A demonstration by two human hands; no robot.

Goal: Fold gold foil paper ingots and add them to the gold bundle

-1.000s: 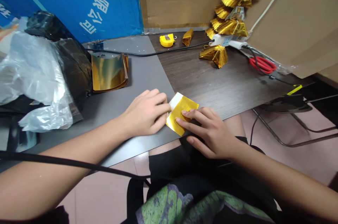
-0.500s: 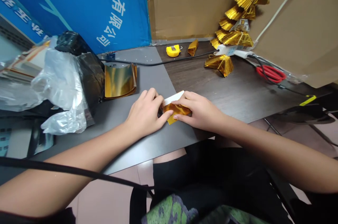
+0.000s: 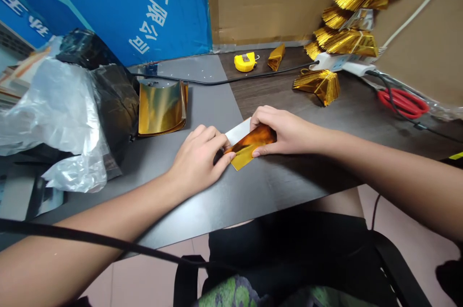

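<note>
A shiny gold foil paper with a white back lies on the desk between my hands, partly folded over so a white strip shows at its far side. My left hand pinches its left end, thumb on the gold face and fingers curled at the edge. My right hand holds the right end, thumb low and fingers bent over the top. The paper bulges up under the right fingers. Behind my left hand a curved stack of gold foil sheets rests on the grey desk area.
At the back sit a yellow tape measure, a small folded gold piece and a pleated gold piece. More pleated gold pieces stack by a power strip. Plastic bags crowd the left; a red cable coil lies right.
My right hand has lifted slightly and shifted right along the foil paper, uncovering more gold. My left hand stays at the left end. The camera view has shifted a little.
</note>
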